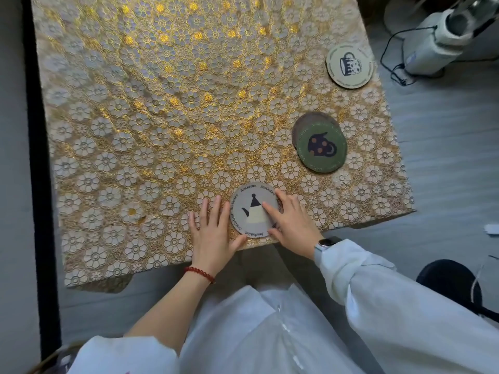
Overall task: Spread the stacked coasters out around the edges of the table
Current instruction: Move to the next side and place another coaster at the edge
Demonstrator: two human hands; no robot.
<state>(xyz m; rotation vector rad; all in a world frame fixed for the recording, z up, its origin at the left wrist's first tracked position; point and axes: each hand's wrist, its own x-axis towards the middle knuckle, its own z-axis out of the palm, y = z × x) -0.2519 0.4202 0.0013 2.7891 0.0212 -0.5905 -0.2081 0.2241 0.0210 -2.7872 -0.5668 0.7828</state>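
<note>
A grey round coaster (247, 211) with a teapot picture lies at the near edge of the table (162, 117). My right hand (293, 222) rests on its right side, index finger on the picture. My left hand (213, 233) lies flat beside its left rim, thumb touching the rim. A small stack (320, 144) with a green coaster on top and a brown one showing beneath sits near the right edge. A cream coaster (349, 66) with a mug picture lies alone at the far right edge.
A gold floral lace cloth covers the whole table. A white appliance (434, 41) with a black cable stands on the floor to the right. A dark shoe (451, 284) is at the lower right. A black strip runs along the left side.
</note>
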